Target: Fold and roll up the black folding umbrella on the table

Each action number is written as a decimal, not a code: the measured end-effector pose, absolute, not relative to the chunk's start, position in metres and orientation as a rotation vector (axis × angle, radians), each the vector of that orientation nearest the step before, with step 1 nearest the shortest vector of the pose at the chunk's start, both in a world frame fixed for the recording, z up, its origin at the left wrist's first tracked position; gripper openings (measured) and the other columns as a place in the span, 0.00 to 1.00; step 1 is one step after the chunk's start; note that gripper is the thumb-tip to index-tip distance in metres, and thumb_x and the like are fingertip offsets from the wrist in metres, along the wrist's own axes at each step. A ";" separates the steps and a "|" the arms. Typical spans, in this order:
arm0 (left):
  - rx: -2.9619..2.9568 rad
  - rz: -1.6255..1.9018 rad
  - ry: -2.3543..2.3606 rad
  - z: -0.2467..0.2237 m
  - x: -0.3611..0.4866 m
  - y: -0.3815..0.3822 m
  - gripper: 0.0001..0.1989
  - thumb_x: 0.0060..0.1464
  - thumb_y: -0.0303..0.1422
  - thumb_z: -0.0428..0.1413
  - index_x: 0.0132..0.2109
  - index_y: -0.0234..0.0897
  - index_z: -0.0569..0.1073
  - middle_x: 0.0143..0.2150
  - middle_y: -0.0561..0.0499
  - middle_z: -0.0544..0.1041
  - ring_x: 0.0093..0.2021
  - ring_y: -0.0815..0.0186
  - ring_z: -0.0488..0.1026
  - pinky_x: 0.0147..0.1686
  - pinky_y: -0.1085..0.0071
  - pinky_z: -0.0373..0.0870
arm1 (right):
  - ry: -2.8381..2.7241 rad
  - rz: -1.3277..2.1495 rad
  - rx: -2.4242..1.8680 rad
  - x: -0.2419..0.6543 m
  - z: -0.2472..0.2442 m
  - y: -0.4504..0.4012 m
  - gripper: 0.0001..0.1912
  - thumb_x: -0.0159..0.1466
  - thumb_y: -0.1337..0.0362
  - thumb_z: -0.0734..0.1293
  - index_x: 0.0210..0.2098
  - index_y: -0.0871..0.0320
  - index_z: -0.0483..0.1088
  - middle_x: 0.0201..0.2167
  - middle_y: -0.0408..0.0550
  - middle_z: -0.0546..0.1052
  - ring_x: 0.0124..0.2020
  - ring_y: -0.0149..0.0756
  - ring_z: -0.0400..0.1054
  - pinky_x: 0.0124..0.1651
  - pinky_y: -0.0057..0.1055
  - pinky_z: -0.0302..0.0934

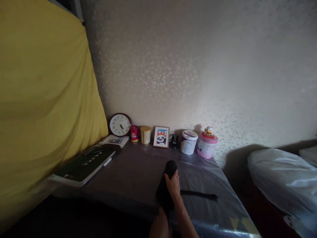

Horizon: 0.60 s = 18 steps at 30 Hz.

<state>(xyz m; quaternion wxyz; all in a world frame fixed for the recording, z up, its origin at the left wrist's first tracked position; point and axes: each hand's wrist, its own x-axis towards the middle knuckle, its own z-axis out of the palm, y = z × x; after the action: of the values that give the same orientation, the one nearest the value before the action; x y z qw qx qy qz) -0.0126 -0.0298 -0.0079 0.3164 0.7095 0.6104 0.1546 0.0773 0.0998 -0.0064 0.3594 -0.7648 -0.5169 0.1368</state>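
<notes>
A black bundle [163,193], dark and soft-looking with a rounded top end, is held over the near middle of the table. I cannot make out its exact kind. My right hand [173,185] wraps round its right side near the top, thumb and fingers closed on it. Below it, my left hand [161,215] shows only as a wrist and forearm; its fingers are hidden by the bundle and the dark. A black strap [199,194] lies on the table to the right of my right hand; whether it joins the bundle is hidden.
Along the wall stand a round clock [120,125], a red can [134,134], a yellow-lidded can [145,135], a framed panda picture [161,137], a small black object [174,141], a white tub [189,142] and a pink tub [207,147] bearing a figurine. A green book [85,164] lies left.
</notes>
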 end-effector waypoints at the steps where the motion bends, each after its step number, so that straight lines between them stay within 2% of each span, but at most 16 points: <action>1: 1.822 0.341 1.615 -0.006 -0.012 -0.028 0.29 0.50 0.27 0.49 0.61 0.26 0.56 0.46 0.36 0.75 0.46 0.58 0.74 0.43 0.67 0.67 | -1.334 0.337 -1.988 0.077 -0.005 0.098 0.40 0.59 0.56 0.59 0.61 0.79 0.48 0.53 0.74 0.65 0.52 0.55 0.65 0.51 0.42 0.58; 6: 1.721 0.259 1.588 0.003 -0.013 -0.024 0.30 0.50 0.30 0.52 0.60 0.23 0.56 0.49 0.32 0.73 0.50 0.54 0.71 0.47 0.64 0.64 | -1.303 0.350 -1.952 0.078 -0.004 0.092 0.38 0.57 0.59 0.60 0.60 0.78 0.49 0.52 0.73 0.65 0.52 0.57 0.63 0.51 0.44 0.57; 10: 1.627 0.409 1.434 0.004 -0.023 -0.025 0.29 0.49 0.35 0.54 0.58 0.30 0.60 0.51 0.39 0.72 0.53 0.55 0.67 0.50 0.67 0.61 | -1.227 0.404 -1.868 0.081 -0.006 0.092 0.38 0.54 0.59 0.61 0.60 0.75 0.52 0.53 0.71 0.65 0.54 0.57 0.62 0.52 0.44 0.56; 12: 1.416 0.558 1.221 0.000 -0.028 -0.024 0.25 0.49 0.39 0.54 0.53 0.34 0.66 0.46 0.43 0.75 0.50 0.56 0.69 0.48 0.68 0.63 | -1.187 0.429 -1.833 0.083 -0.008 0.093 0.39 0.53 0.58 0.62 0.59 0.75 0.53 0.54 0.71 0.65 0.55 0.57 0.61 0.52 0.44 0.56; 14: 1.204 0.622 1.053 -0.003 -0.029 -0.024 0.21 0.49 0.44 0.52 0.45 0.33 0.72 0.37 0.45 0.76 0.41 0.57 0.73 0.41 0.66 0.67 | -1.154 0.448 -1.797 0.084 -0.010 0.094 0.40 0.52 0.57 0.62 0.59 0.74 0.54 0.54 0.70 0.65 0.56 0.57 0.60 0.53 0.45 0.56; 16: 1.123 0.618 1.017 -0.006 -0.028 -0.024 0.21 0.50 0.47 0.48 0.37 0.33 0.73 0.31 0.47 0.75 0.33 0.59 0.73 0.34 0.66 0.68 | -1.137 0.474 -1.758 0.087 -0.012 0.096 0.41 0.51 0.56 0.63 0.59 0.74 0.54 0.54 0.70 0.65 0.57 0.56 0.59 0.54 0.44 0.55; 18: 1.112 0.648 1.024 -0.007 -0.024 -0.026 0.19 0.49 0.45 0.49 0.34 0.33 0.73 0.30 0.48 0.73 0.31 0.61 0.72 0.32 0.67 0.66 | -1.121 0.510 -1.711 0.090 -0.014 0.097 0.42 0.50 0.55 0.64 0.58 0.73 0.55 0.55 0.69 0.65 0.58 0.55 0.58 0.55 0.44 0.55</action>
<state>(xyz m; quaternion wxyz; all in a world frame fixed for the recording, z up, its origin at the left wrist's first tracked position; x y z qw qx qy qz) -0.0239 -0.0260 -0.0068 0.6806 0.4953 0.4561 0.2888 0.0903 0.0970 -0.0144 0.4942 -0.7056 -0.4622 0.2104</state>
